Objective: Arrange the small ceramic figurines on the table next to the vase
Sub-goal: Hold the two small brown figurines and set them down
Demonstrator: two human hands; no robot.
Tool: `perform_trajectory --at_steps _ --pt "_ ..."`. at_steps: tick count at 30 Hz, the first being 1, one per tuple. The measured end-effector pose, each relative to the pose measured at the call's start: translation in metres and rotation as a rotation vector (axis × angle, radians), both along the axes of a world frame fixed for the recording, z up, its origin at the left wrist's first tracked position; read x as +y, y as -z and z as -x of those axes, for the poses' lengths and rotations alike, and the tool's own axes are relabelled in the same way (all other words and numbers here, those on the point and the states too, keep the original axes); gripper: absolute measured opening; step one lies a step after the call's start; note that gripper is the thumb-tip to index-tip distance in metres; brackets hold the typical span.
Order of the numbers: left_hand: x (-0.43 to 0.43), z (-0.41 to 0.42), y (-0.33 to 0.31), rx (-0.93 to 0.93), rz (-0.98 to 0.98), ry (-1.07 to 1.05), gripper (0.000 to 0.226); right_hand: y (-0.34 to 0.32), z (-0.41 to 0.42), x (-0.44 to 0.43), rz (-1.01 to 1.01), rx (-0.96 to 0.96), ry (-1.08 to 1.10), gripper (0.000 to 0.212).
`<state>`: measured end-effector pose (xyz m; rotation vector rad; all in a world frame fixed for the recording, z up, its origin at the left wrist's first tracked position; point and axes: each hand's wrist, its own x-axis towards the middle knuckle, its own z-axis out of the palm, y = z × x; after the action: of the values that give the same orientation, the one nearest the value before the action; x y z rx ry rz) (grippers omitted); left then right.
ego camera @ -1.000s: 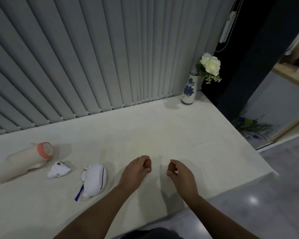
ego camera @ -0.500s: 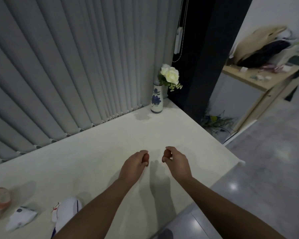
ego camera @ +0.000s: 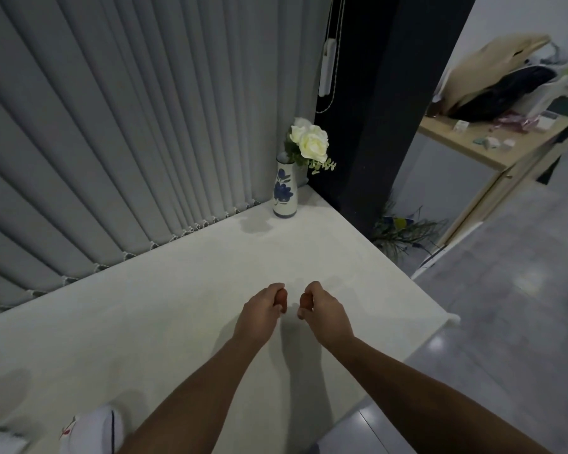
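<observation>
Since the earlier frames my view has swung right: the vase (ego camera: 285, 191) now sits near the middle of the picture, and the figurines have slid to the bottom left edge. Both hands have kept their place over the table (ego camera: 177, 306), near its front right part.

I see my left hand (ego camera: 259, 317) and right hand (ego camera: 323, 314) close together but apart, fingers curled in toward each other. Something small and brownish shows at the tips; I cannot tell whether it is a held thing or just fingertips.

The vase stands at the far right corner, with bare table around its foot. One white figurine (ego camera: 94, 432) lies at the near left edge, and another (ego camera: 0, 440) is cut off at the left corner, both well apart from the vase.

I judge the arranging hardly begun: no figurine stands beside the vase yet, and the visible ones are left to carry across.
</observation>
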<state>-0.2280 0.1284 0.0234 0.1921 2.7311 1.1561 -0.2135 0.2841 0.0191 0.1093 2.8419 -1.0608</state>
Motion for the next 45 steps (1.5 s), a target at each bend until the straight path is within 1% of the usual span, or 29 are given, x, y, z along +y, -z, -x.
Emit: perform_trajectory --at_steps 5,8,14,19,27,34,39,43,45 --pt "0.005 0.007 0.014 -0.042 0.019 0.031 0.040 0.009 0.006 0.002 0.013 -0.008 -0.003 0.016" --pt "0.007 0.009 0.018 -0.056 0.020 0.004 0.041 0.011 0.006 0.002 0.011 -0.009 -0.014 0.013" --pt "0.009 0.010 0.022 -0.049 -0.008 -0.022 0.044 0.016 0.003 0.009 0.064 -0.040 -0.044 0.020" --pt "0.006 0.011 0.024 -0.055 -0.022 -0.011 0.043 0.016 0.005 0.008 0.074 -0.030 -0.049 0.019" --pt "0.009 0.014 0.025 -0.046 -0.017 0.033 0.043 0.015 0.009 0.008 0.032 -0.030 -0.104 0.015" --pt "0.004 0.016 0.026 -0.061 -0.007 0.048 0.044 0.012 0.013 0.009 0.038 -0.031 -0.129 0.018" --pt "0.002 0.014 0.024 -0.056 -0.024 0.029 0.046 0.015 0.014 0.012 0.054 -0.057 -0.097 0.025" --pt "-0.001 0.011 0.023 -0.039 0.008 0.012 0.045 0.016 0.012 0.009 0.022 -0.059 -0.063 0.045" --pt "-0.002 0.009 0.022 -0.029 0.025 0.006 0.044 0.015 0.011 0.009 0.010 -0.062 -0.049 0.048"
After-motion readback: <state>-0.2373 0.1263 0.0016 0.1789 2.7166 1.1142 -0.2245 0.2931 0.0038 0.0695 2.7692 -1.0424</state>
